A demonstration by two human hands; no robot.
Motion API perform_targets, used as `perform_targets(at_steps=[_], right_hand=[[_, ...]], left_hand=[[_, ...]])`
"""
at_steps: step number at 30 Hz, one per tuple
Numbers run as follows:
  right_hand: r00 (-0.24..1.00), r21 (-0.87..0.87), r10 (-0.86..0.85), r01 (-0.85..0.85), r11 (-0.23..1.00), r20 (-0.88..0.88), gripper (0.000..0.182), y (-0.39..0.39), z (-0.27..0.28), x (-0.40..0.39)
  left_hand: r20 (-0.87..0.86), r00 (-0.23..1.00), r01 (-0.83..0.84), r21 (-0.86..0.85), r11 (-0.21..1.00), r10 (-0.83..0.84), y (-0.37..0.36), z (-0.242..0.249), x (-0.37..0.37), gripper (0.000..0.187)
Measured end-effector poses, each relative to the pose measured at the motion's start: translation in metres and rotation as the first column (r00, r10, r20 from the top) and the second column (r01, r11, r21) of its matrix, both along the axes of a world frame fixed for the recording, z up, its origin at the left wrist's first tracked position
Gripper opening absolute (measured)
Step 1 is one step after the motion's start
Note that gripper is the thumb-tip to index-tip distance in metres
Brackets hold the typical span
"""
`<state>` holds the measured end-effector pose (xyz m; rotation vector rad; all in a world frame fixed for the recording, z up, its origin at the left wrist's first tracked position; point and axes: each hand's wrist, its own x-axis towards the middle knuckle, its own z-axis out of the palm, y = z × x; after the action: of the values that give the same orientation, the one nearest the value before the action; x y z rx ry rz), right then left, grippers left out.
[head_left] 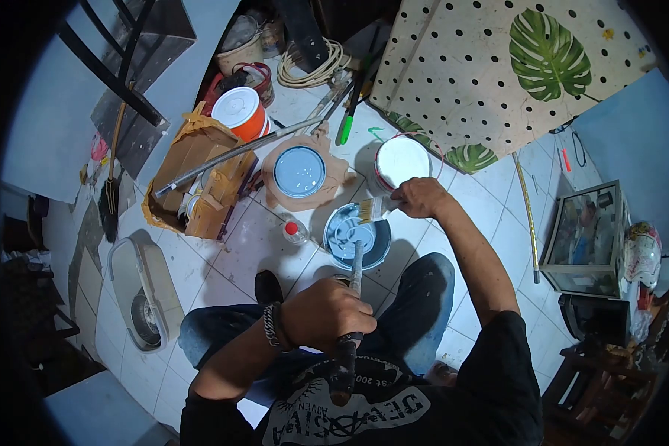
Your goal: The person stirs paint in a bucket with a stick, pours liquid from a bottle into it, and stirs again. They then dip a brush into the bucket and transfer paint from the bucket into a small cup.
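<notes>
My left hand [327, 316] is wrapped round a long stick [357, 267] whose far end dips into blue-grey paint in a bucket [383, 253]. Over the bucket's far rim, my right hand [421, 198] grips a wide paintbrush [373, 209], its bristles pointing left above the paint. Just beyond my right hand stands a tub of white paint [403, 161]. A round container of blue-grey paint [299, 171] rests on a piece of brown cardboard [336, 186]. Left of the bucket is a small clear bottle with a red cap [295, 231].
A torn cardboard box [172, 167] with a pole [238, 151] across it stands at left, beside an orange tub [249, 119]. A dotted board [468, 74] lies at upper right. A glass case [586, 238] is at right, a grey basin [147, 297] at lower left.
</notes>
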<state>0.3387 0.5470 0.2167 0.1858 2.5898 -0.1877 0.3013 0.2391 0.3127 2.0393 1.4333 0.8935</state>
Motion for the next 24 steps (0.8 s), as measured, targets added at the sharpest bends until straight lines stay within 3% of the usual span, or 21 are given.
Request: perform_targets(at_steps=[10,16,19,24], right_hand=[[0.939,-0.164,-0.297,0.269,0.949,-0.176,0.031,0.002,-0.007,0.063],[0.844,-0.309,-0.501,0.432,0.847,-0.193,0.032,-0.004,-0.012,0.097],[0.771,-0.374,-0.592,0.490,0.787,-0.236,0.033,-0.016,-0.014,0.110],[0.663,-0.458,-0.699,0.551,0.698,-0.268,0.032,-0.031,-0.024,0.129]], left_hand=[[-0.021,0.996,-0.084,0.004,0.996,0.084,0.001,0.007,-0.014,0.016],[0.104,0.985,-0.143,0.017,0.990,0.140,0.002,0.014,-0.026,0.015],[0.283,0.942,-0.183,-0.011,0.983,0.179,0.002,0.013,-0.029,0.012],[0.343,0.879,-0.358,0.017,0.934,0.331,0.001,0.004,-0.030,0.010]])
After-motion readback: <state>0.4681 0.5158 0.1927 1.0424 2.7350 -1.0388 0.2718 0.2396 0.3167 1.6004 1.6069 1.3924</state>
